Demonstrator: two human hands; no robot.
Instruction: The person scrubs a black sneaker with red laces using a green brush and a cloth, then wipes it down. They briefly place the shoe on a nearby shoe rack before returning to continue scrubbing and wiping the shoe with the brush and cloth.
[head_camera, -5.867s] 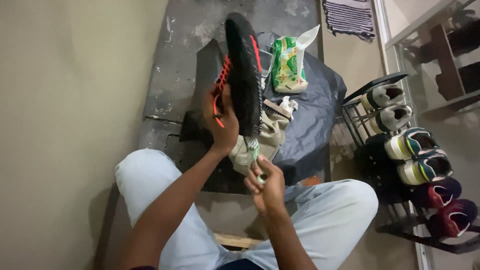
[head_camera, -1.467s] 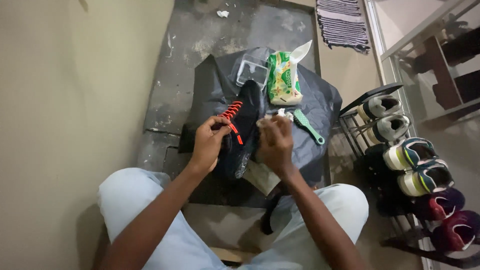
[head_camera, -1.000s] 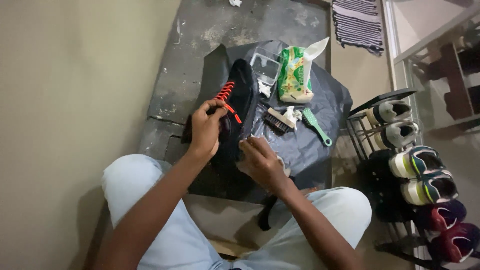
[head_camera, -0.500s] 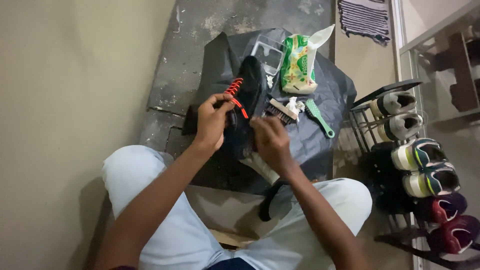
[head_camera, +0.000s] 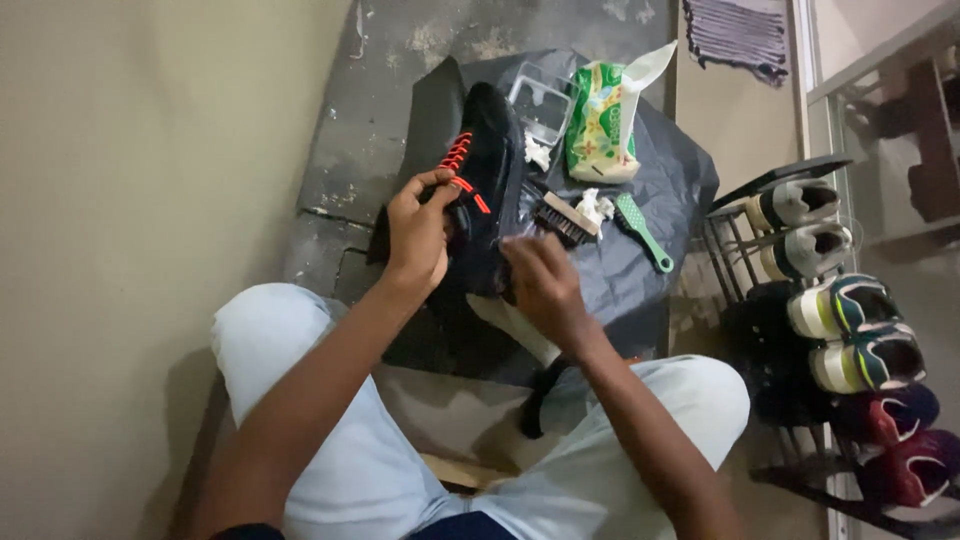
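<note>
shoe (head_camera: 488, 190) is gripped at its laced side by the closed left hand (head_camera: 418, 235), long axis pointing away, while right hand (head_camera: 540, 285), loosely curled and seemingly empty, is pressed against its near flank.

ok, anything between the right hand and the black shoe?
Nothing visible. The left hand grips the black shoe by its red-laced side, and the right hand is already against the shoe's lower part. The brush lies just beyond, on the black sheet.

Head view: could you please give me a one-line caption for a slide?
Seated person's left hand holds a black shoe with red laces while the right hand touches its side, brush nearby.
</note>
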